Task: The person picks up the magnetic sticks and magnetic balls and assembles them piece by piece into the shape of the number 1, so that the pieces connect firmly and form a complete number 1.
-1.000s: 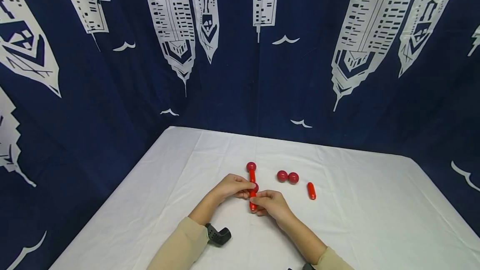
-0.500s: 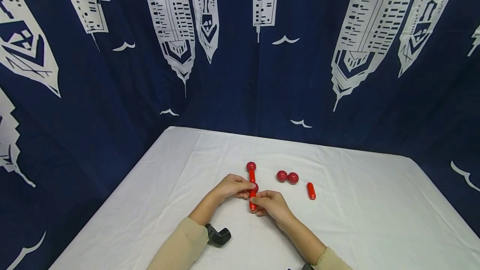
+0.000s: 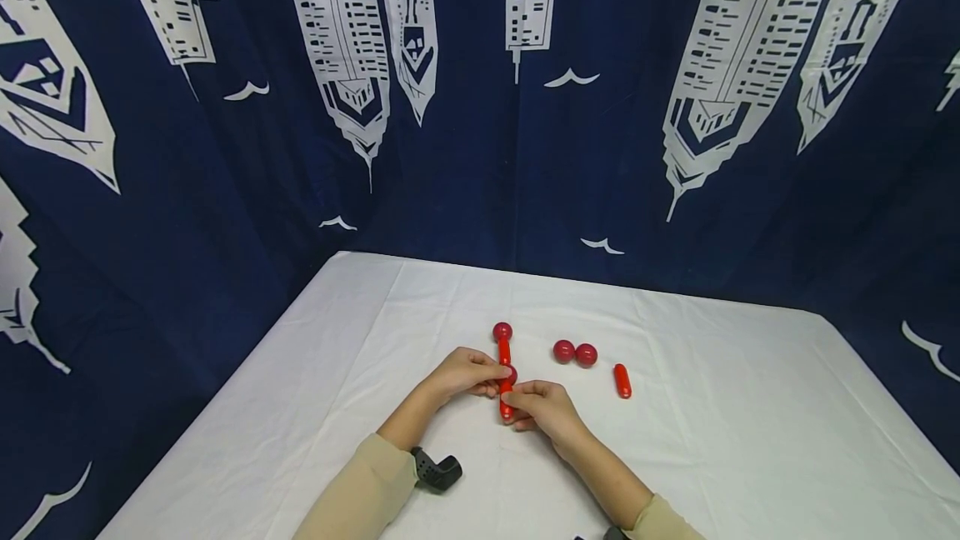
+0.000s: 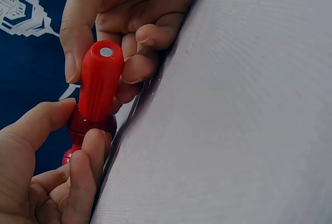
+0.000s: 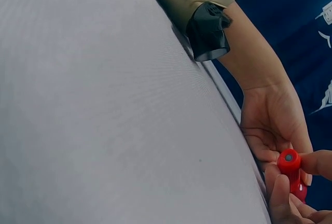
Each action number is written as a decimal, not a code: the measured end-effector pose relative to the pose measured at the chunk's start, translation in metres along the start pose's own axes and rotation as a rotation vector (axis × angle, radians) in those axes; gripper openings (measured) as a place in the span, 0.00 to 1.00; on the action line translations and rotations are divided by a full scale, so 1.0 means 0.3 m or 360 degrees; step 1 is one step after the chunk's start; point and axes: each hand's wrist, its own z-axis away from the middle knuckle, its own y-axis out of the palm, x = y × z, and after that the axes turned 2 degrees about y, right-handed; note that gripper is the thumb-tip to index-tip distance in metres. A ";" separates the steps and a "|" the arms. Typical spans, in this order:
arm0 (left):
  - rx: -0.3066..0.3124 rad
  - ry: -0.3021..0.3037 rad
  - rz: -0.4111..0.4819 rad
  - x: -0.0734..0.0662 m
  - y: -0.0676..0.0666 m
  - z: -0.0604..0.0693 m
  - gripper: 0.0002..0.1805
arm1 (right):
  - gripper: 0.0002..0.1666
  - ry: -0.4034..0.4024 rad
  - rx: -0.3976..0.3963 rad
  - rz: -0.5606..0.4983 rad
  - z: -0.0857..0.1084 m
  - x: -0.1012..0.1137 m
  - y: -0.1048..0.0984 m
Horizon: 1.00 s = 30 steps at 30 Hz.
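Red ball [image 3: 513, 375], pinched, partly hidden by left hand [image 3: 467, 372]; right sleeve [image 3: 663, 518] cropped.

Red chain [image 3: 504, 351] blocking centre, tablecloth [image 3: 750, 415] free rightmost

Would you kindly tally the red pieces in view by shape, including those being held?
Red balls: 4
Red rods: 3
Total: 7
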 end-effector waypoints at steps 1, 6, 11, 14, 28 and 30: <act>0.0002 -0.0003 0.0003 -0.002 0.000 -0.001 0.14 | 0.17 -0.0002 -0.0001 -0.0003 0.001 0.001 -0.001; -0.0009 -0.0013 -0.0004 -0.006 0.003 0.000 0.14 | 0.17 -0.0009 -0.0011 -0.0012 0.005 0.004 -0.004; -0.0049 -0.0029 -0.0024 -0.008 0.004 0.012 0.15 | 0.15 0.0008 -0.0019 -0.0006 0.004 0.003 0.001; -0.0081 -0.0058 -0.0018 -0.010 0.005 0.022 0.15 | 0.15 0.0011 -0.0016 -0.0011 0.002 0.002 0.001; 0.0041 -0.0172 0.0073 -0.008 0.026 0.101 0.15 | 0.18 0.0006 0.0005 0.0003 0.002 -0.002 -0.002; 0.0076 -0.0180 0.0096 -0.009 0.032 0.110 0.16 | 0.18 0.0002 0.0007 -0.0002 0.002 -0.004 -0.002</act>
